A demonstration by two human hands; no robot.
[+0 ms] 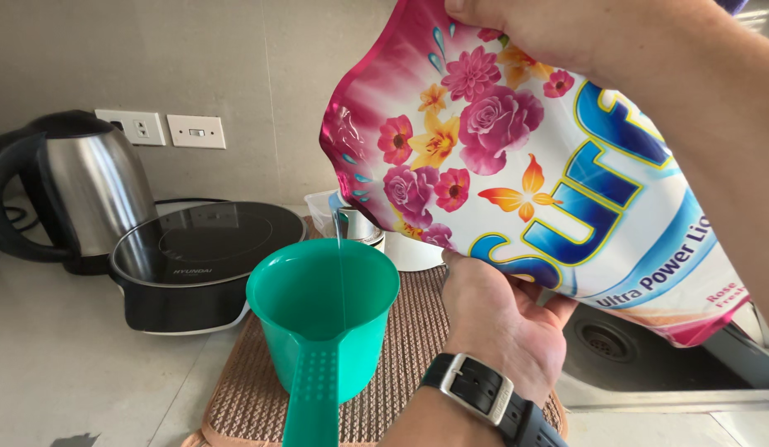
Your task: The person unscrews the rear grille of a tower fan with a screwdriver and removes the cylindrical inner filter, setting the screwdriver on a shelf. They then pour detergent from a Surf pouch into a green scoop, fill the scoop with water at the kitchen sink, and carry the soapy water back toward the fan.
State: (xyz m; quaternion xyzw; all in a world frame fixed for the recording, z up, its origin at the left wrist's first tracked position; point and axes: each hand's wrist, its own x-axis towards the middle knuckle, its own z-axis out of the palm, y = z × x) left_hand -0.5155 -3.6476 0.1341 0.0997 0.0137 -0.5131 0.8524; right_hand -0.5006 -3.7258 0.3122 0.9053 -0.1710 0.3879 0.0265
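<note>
Currently, your left hand (500, 319) cups the glossy floral pouch (517, 165) from beneath; your right hand (550, 29) clamps its top. Thin liquid (341, 273) streams into the green plastic scoop (322, 319) at seven o'clock, on a ribbed mat (409, 331).

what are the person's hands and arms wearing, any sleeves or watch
Both arms are bare, with no sleeves or gloves in view. The left hand has a watch at the wrist: a wide black strap closed with a square silver metal buckle, the strap wrapping round the forearm. The right hand and its forearm show no watch or band, and no rings can be seen on either hand.
</note>
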